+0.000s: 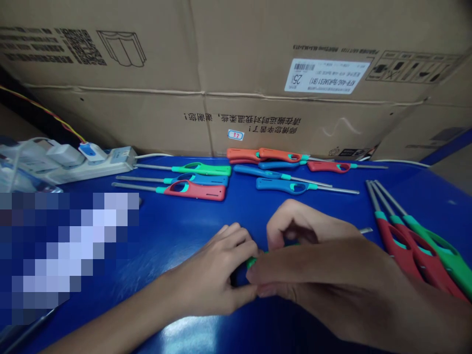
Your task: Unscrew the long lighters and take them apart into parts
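Near the middle of the blue table, my left hand (226, 270) and my right hand (317, 260) meet around a green gas lighter (251, 262). Most of it is hidden behind my fingers, and a metal tip shows past the right hand. The left fingers are closed at the lighter's left end. My right thumb and fingers pinch it from the other side. Beyond the hands lie several more lighters: a blue lighter (275, 185) with its rod to the right, an orange lighter (278, 155), and a red lighter (328, 167).
At the left, a green lighter (212, 169) and a red lighter (204, 191) lie with a blue one between. Red and green lighters (442, 250) fan out at the right. A power strip (96, 164) and a large cardboard box (162, 113) stand behind. A pixelated patch covers the left.
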A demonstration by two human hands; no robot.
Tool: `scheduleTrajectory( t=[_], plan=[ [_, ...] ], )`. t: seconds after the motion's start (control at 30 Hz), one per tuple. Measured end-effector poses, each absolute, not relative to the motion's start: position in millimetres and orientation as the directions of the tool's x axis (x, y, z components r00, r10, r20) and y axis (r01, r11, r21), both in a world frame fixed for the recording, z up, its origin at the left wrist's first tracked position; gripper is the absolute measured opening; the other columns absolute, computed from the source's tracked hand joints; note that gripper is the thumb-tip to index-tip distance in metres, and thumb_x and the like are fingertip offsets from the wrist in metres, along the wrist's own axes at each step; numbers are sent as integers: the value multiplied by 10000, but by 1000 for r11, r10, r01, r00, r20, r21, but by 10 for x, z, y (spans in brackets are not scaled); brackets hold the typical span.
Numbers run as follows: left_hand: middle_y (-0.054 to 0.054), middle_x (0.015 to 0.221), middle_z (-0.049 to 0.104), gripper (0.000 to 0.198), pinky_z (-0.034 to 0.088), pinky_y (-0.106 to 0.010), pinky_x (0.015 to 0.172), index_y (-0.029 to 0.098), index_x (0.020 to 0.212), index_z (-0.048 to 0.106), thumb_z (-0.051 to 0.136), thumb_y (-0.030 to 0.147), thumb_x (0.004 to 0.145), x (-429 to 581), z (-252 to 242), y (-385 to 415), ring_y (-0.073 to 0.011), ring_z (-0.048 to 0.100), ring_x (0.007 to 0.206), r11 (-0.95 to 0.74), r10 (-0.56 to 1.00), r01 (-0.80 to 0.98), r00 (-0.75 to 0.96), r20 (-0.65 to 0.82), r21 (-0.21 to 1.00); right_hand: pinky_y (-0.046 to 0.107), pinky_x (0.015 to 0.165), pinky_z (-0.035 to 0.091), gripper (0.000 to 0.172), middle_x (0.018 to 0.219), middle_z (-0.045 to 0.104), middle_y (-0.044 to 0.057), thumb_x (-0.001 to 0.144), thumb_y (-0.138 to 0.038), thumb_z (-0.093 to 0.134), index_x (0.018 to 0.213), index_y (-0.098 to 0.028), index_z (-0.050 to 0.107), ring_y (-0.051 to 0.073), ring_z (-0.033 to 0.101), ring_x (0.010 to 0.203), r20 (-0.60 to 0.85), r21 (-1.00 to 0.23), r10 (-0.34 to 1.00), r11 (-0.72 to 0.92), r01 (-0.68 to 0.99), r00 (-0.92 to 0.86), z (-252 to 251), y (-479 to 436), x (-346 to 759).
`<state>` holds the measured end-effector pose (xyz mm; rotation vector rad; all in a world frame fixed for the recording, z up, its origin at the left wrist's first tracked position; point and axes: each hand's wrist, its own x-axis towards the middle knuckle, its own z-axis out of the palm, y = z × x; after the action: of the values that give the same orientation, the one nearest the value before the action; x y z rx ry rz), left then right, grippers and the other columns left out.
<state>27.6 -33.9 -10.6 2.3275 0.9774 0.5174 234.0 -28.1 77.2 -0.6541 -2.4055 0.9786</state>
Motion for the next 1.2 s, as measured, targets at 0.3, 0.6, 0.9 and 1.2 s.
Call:
scheduleTrajectory(
  t=[0.3, 0.6, 0.9, 1.2],
  plan=[
    [-42, 1011, 592, 236, 462, -452, 898, 224, 1018, 580, 643, 281, 799, 276, -91, -349, -249, 532, 955, -605, 718, 514, 682, 138, 608, 201, 892, 520, 468, 1084, 671, 15, 811, -6, 520, 1241, -190, 539, 110, 619, 1017, 342, -617, 547, 744, 256, -764, 726, -296, 2293],
    [-62, 1002, 604, 261, 486, -488, 896, 205, 1029, 594, 659, 319, 804, 280, -54, -344, -262, 552, 940, -549, 741, 532, 667, 82, 645, 144, 792, 515, 465, 1105, 602, 31, 850, -17, 500, 1281, -191, 522, 84, 602, 945, 270, -527, 514, 787, 322, -814, 709, -276, 2309],
    [-85, 1388, 518, 566, 465, -485, 989, 275, 1366, 440, 632, 262, 833, 264, -112, -378, -299, 513, 1209, -559, 727, 492, 678, 109, 667, 263, 929, 516, 285, 1121, 682, 59, 933, -96, 485, 1211, -145, 526, 147, 636, 1048, 326, -501, 444, 830, 246, -835, 737, -244, 2295],
    [-78, 1255, 579, 464, 477, -465, 950, 268, 1278, 504, 629, 254, 832, 266, -76, -362, -283, 542, 1130, -597, 717, 488, 681, 149, 637, 262, 985, 510, 418, 1203, 658, 84, 844, -14, 451, 1239, -148, 482, 136, 595, 1169, 358, -581, 474, 787, 206, -804, 728, -276, 2357]
  ],
)
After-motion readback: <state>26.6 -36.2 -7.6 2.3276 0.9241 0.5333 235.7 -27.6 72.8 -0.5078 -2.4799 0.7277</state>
